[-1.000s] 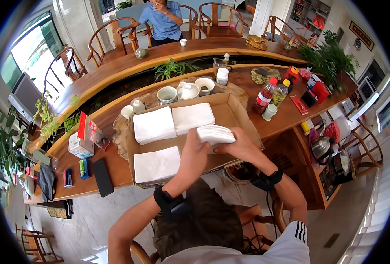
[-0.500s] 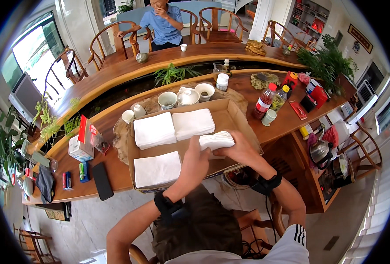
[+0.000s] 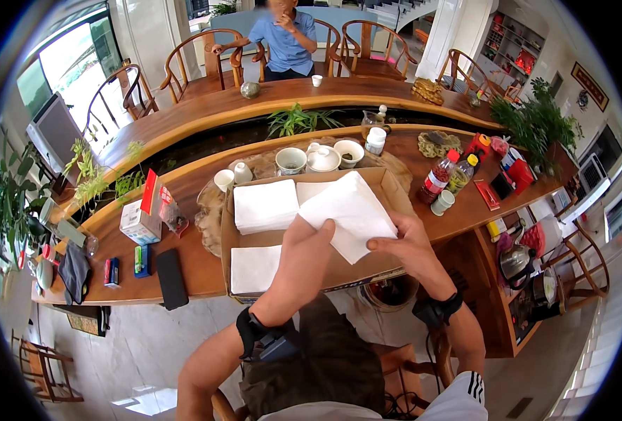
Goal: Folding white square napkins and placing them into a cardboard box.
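Between my hands, above a shallow cardboard box (image 3: pixel 388 184), is a stack of white paper napkins (image 3: pixel 349 214), tilted with its flat face showing. My left hand (image 3: pixel 302 254) grips its left edge, thumb on top. On the lower right edge, my right hand (image 3: pixel 411 247) pinches it between thumb and fingers. Inside the box lie a far-left napkin stack (image 3: pixel 265 205) and a near-left napkin stack (image 3: pixel 255 269). Another stack (image 3: pixel 311 190) at the far middle is mostly hidden behind the held one.
Cups (image 3: pixel 291 161) and a lidded white bowl (image 3: pixel 323 158) stand behind the box. To the right are drink bottles (image 3: pixel 439 177); to the left, a black phone (image 3: pixel 171 279) and a white-and-red carton (image 3: pixel 141 222). Across the table sits a person in a blue shirt (image 3: pixel 283 41).
The held napkins have turned from edge-on to flat face up, and my hands have spread further apart. The whole view has shifted slightly, so the table sits further right.
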The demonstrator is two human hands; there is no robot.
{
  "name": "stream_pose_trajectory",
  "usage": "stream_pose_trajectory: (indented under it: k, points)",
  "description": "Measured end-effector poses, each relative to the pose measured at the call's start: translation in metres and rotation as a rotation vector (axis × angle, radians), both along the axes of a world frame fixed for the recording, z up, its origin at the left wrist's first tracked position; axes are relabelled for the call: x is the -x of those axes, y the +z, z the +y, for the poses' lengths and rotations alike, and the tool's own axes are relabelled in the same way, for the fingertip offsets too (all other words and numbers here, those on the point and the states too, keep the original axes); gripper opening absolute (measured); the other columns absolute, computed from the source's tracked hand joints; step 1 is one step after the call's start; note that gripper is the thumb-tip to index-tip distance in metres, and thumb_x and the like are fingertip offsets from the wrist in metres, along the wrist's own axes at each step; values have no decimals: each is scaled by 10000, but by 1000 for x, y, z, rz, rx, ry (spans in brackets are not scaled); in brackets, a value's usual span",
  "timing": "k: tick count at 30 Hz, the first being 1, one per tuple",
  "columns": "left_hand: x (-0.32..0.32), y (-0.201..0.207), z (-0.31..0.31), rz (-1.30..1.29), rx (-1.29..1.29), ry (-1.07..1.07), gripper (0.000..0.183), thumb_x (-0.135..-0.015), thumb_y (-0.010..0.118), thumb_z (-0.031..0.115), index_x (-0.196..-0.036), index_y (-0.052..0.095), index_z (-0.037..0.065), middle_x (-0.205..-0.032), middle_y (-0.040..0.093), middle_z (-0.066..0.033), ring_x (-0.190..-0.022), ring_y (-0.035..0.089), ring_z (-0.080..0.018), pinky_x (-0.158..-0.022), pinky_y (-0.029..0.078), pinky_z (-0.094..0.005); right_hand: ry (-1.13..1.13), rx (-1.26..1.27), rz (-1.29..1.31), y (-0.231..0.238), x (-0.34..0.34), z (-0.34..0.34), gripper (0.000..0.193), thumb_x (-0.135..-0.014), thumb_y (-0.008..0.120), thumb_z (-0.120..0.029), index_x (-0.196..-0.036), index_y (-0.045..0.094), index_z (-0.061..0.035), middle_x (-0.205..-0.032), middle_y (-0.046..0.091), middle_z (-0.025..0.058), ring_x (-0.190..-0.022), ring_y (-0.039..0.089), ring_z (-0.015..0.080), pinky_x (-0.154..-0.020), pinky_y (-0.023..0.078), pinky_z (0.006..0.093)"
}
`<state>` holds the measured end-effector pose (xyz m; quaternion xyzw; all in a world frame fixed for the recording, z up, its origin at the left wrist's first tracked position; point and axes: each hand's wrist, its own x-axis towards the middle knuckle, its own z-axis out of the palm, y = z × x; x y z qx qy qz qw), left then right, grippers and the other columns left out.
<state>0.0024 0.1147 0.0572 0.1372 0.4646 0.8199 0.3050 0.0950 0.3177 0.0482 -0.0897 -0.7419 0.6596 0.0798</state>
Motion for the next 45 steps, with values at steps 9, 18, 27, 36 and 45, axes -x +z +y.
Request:
stream_pose_trajectory:
  k: [9, 18, 27, 36, 45]
  points:
    - [15, 0, -56, 39, 15, 103, 365, -1016, 663, 38, -1349, 545, -51, -1172, 712, -106, -1025, 674, -138, -847, 539, -275, 9, 124, 28, 7, 26, -26, 445, -879, 851, -108, -1262, 685, 47, -1035, 765, 81, -863, 718, 109, -746, 583, 250]
    - [51, -7, -136, 315, 199, 228, 457, -990, 695, 19, -1393, 484, -22, -1134, 703, -113, -1022, 685, -148, -885, 542, -285, 172, 64, -108, 0, 68, -71, 415, -905, 830, -165, -1246, 703, 37, -956, 757, 60, -765, 680, 93, -636, 540, 236]
    - [56, -10, -160, 389, 375, 155, 566, -974, 722, 53, -1467, 451, -12, -1250, 695, -147, -1122, 661, -170, -983, 517, -316, 149, 105, -103, -2, 77, -88, 398, -895, 844, -140, -1234, 711, 19, -976, 763, 58, -795, 703, 99, -640, 540, 230]
    - [49, -4, -128, 53, -146, 191, 651, -979, 750, 77, -1482, 382, -111, -1309, 660, -183, -1170, 664, -220, -1031, 535, -361, -66, 342, 71, 3, 73, -99, 407, -915, 833, -126, -1246, 658, 34, -1015, 758, 89, -835, 727, 127, -711, 594, 260]
    - [35, 7, -98, 62, -64, 189, 469, -1023, 692, 111, -1401, 489, -78, -1300, 677, -128, -1154, 661, -163, -1009, 536, -327, -145, 421, 151, 0, 65, -133, 427, -933, 813, -112, -1241, 567, 53, -1139, 713, 133, -979, 717, 167, -854, 608, 318]
